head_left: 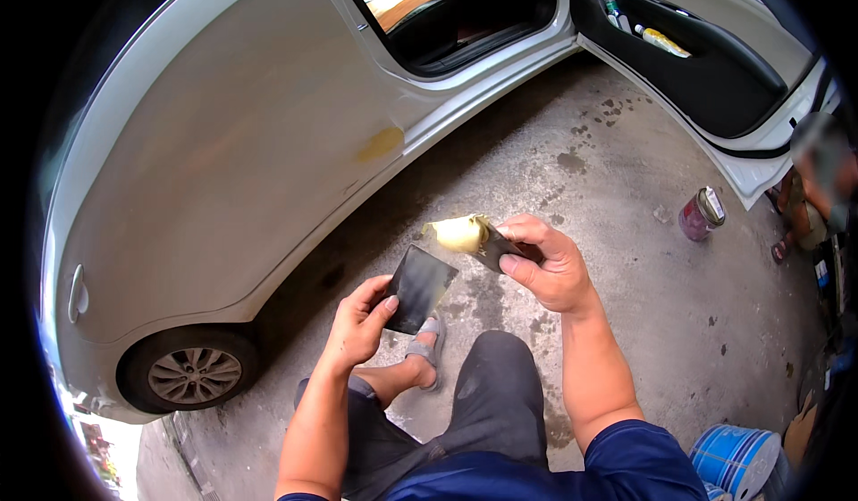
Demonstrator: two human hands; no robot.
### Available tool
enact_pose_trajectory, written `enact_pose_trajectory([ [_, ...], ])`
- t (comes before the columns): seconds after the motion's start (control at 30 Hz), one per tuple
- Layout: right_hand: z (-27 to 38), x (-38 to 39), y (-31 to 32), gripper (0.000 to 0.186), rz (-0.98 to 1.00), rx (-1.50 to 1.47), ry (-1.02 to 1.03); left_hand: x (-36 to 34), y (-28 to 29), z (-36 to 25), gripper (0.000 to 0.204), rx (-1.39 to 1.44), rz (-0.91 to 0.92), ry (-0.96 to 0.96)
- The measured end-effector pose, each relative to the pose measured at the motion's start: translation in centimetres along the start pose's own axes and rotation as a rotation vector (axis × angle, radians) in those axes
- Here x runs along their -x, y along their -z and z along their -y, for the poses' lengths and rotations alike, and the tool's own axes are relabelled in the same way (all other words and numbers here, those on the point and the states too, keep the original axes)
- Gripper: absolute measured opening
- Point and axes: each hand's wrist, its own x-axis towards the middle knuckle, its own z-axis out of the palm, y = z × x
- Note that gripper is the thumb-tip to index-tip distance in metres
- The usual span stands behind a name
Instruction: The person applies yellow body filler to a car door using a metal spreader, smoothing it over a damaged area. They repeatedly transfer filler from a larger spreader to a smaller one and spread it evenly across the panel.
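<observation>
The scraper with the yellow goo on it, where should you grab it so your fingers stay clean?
Grab the scraper by its bare dark end, coming from the right, as the right hand does. The yellow putty sits heaped on the left end, so that end is messy. The blade is flat and thin, so a pinch between thumb and fingers probably suits it best.

My left hand pinches a flat black rectangular scraper; my right hand grips a second dark blade loaded with pale yellow putty. Beside me stands a white car door panel with a yellow filler patch.

Glossy painted car panel, rough concrete floor
</observation>
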Motion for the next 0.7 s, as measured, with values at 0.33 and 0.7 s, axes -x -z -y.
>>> enact_pose_trajectory([
  [0.33,-5.6,-2.4,-2.6,0.045,0.311,0.627,-0.205,-3.3,5.3,2.8,0.035,0.423,0.25,-0.074],
  [0.7,-15.9,-6.0,-8.6,0.042,0.08,1.346,-0.137,-10.6,9.5,5.7,0.045,0.515,0.066,-0.032],
])
